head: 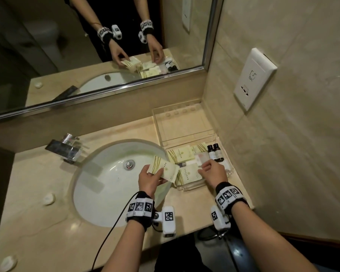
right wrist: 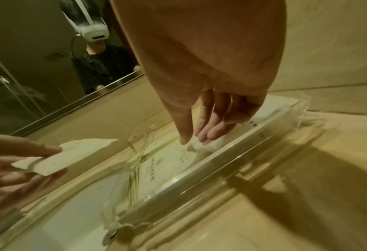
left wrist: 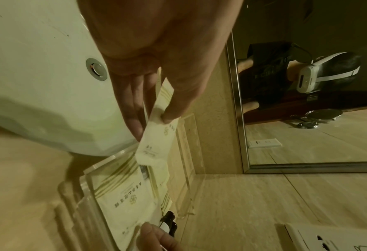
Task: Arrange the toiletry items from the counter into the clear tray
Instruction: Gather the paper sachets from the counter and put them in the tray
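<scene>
The clear tray (head: 182, 126) sits on the counter in the right corner, its far half bare. Several cream packets with green stripes (head: 182, 154) lie in its near half, beside two dark bottles (head: 214, 152). My left hand (head: 155, 174) holds a stack of cream packets (head: 163, 169) over the sink's right edge; in the left wrist view thumb and fingers (left wrist: 135, 125) pinch that stack (left wrist: 154, 146) just above the tray (left wrist: 71, 203). My right hand (head: 202, 168) reaches into the tray (right wrist: 199, 176), where thumb and fingertips (right wrist: 208, 135) pinch a small white packet (right wrist: 202, 146).
The white sink basin (head: 106, 185) with its drain lies left of the tray, and a chrome faucet (head: 67, 150) stands behind it. A mirror runs along the back wall. There is a wall socket panel (head: 253, 79) on the right wall and small white round items (head: 48, 199) on the left counter.
</scene>
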`<state>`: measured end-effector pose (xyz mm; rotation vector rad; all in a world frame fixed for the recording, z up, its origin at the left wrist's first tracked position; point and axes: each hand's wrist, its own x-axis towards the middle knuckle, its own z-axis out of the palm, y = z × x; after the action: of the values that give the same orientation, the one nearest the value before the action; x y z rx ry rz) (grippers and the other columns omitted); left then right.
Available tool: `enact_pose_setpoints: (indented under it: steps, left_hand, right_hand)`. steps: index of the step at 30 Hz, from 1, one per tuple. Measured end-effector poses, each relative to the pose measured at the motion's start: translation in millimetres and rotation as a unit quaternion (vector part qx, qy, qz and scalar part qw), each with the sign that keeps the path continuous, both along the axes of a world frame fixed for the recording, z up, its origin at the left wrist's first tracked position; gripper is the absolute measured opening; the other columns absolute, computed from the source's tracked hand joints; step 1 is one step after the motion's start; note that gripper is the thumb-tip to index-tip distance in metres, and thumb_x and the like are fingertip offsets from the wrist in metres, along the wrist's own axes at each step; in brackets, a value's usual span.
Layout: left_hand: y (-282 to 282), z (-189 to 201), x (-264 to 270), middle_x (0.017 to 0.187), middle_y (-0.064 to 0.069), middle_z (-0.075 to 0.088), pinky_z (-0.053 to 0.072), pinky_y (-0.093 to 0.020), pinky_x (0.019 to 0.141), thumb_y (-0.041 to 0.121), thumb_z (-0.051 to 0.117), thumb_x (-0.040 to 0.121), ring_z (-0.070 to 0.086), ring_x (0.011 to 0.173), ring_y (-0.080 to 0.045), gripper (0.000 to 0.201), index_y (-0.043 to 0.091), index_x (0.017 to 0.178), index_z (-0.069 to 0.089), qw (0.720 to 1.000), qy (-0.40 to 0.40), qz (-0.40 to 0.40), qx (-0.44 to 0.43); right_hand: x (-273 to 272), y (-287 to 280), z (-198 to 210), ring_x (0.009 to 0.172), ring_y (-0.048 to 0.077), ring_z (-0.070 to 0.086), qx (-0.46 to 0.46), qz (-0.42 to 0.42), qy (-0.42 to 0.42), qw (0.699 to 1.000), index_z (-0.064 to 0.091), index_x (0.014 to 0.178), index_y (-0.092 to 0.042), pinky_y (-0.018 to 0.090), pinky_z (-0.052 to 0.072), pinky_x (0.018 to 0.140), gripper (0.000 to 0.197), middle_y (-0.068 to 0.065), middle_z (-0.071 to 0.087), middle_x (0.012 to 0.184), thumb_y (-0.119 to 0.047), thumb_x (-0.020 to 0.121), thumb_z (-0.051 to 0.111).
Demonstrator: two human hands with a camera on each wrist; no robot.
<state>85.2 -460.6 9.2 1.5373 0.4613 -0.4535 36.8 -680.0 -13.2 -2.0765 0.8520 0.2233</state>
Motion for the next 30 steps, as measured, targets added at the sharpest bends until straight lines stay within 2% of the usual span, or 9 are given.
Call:
enact_pose_setpoints:
  steps: [3, 7, 10, 13, 15, 17, 20, 24, 30]
  left_hand:
    - [-11, 3, 3, 0.094, -0.018, 0.069, 0.061, -0.029, 0.065, 0.005, 0.058, 0.091, 0.068, 0.075, -0.023, 0.019, 0.001, 0.11, 0.056, 1.0, 0.003, -0.004, -0.02]
    - [-32, 1, 4, 0.105, -0.022, 0.069, 0.061, -0.033, 0.075, 0.003, 0.062, 0.089, 0.071, 0.084, -0.029, 0.027, -0.002, 0.114, 0.055, 0.997, 0.005, -0.033, -0.074]
    - [-45, -2, 3, 0.108, -0.021, 0.069, 0.06, -0.04, 0.078, 0.006, 0.068, 0.085, 0.07, 0.089, -0.037, 0.032, 0.001, 0.114, 0.055, 0.993, 0.002, -0.08, -0.084]
    - [-49, -5, 3, 0.102, -0.016, 0.067, 0.059, -0.035, 0.069, 0.013, 0.074, 0.081, 0.067, 0.077, -0.027, 0.035, 0.006, 0.109, 0.057, 0.994, -0.02, -0.105, 0.001]
    - [-46, -8, 4, 0.097, -0.01, 0.067, 0.055, -0.033, 0.069, 0.017, 0.077, 0.078, 0.063, 0.075, -0.019, 0.033, 0.011, 0.105, 0.059, 0.991, -0.048, -0.094, 0.087]
    - [-41, -12, 3, 0.096, -0.007, 0.066, 0.049, -0.024, 0.064, 0.018, 0.076, 0.079, 0.058, 0.071, -0.013, 0.029, 0.013, 0.102, 0.059, 0.983, -0.074, -0.09, 0.14]
    - [-36, -18, 2, 0.1, -0.005, 0.065, 0.045, -0.02, 0.063, 0.016, 0.076, 0.079, 0.054, 0.066, -0.012, 0.028, 0.015, 0.102, 0.061, 0.971, -0.104, -0.117, 0.183]
    - [-34, -25, -1, 0.11, 0.003, 0.061, 0.051, -0.025, 0.067, 0.013, 0.079, 0.073, 0.061, 0.079, -0.017, 0.034, 0.022, 0.102, 0.064, 0.941, -0.164, -0.219, 0.201]
    - [-37, -40, -4, 0.12, 0.007, 0.06, 0.051, -0.041, 0.09, 0.014, 0.083, 0.066, 0.057, 0.109, -0.018, 0.051, 0.028, 0.111, 0.064, 0.896, -0.19, -0.311, 0.252]
  right_hand:
    - [7, -4, 6, 0.086, 0.017, 0.065, 0.015, -0.037, -0.053, 0.998, 0.064, 0.099, -0.013, 0.03, 0.054, 0.077, 0.018, 0.0, 0.068, 0.091, -0.027, 0.088, 0.069]
    - [19, -5, 23, 0.084, 0.021, 0.072, 0.189, 0.023, -0.074, 0.979, 0.063, 0.11, -0.015, 0.033, 0.058, 0.072, 0.035, 0.003, 0.074, 0.096, -0.04, 0.087, 0.069]
    - [24, -10, 23, 0.098, 0.019, 0.069, 0.189, 0.082, -0.049, 0.977, 0.059, 0.125, -0.009, 0.038, 0.058, 0.087, 0.057, 0.003, 0.072, 0.107, -0.038, 0.08, 0.076]
    - [25, -18, 18, 0.109, 0.02, 0.065, 0.156, 0.059, -0.049, 0.985, 0.053, 0.135, -0.009, 0.039, 0.055, 0.094, 0.067, 0.008, 0.065, 0.124, -0.034, 0.079, 0.078]
    - [23, -19, 17, 0.101, 0.016, 0.065, 0.122, 0.057, -0.034, 0.99, 0.057, 0.131, -0.013, 0.03, 0.054, 0.088, 0.052, 0.005, 0.067, 0.113, -0.028, 0.084, 0.074]
    - [19, -20, 15, 0.082, 0.004, 0.056, 0.078, 0.084, -0.004, 0.993, 0.058, 0.104, -0.025, 0.023, 0.045, 0.078, 0.018, -0.008, 0.06, 0.087, -0.025, 0.089, 0.069]
    - [17, -15, 4, 0.063, 0.002, 0.04, 0.055, 0.118, 0.028, 0.991, 0.043, 0.074, -0.032, 0.017, 0.035, 0.061, 0.03, -0.012, 0.041, 0.069, -0.025, 0.09, 0.067]
    - [14, -2, -4, 0.069, 0.014, 0.051, 0.013, 0.128, 0.048, 0.991, 0.063, 0.088, -0.011, 0.023, 0.039, 0.062, 0.016, -0.003, 0.052, 0.072, -0.024, 0.085, 0.072]
    - [9, 3, -8, 0.087, 0.017, 0.062, -0.016, 0.057, 0.038, 0.998, 0.057, 0.098, -0.015, 0.033, 0.053, 0.082, 0.028, 0.0, 0.064, 0.09, -0.03, 0.083, 0.075]
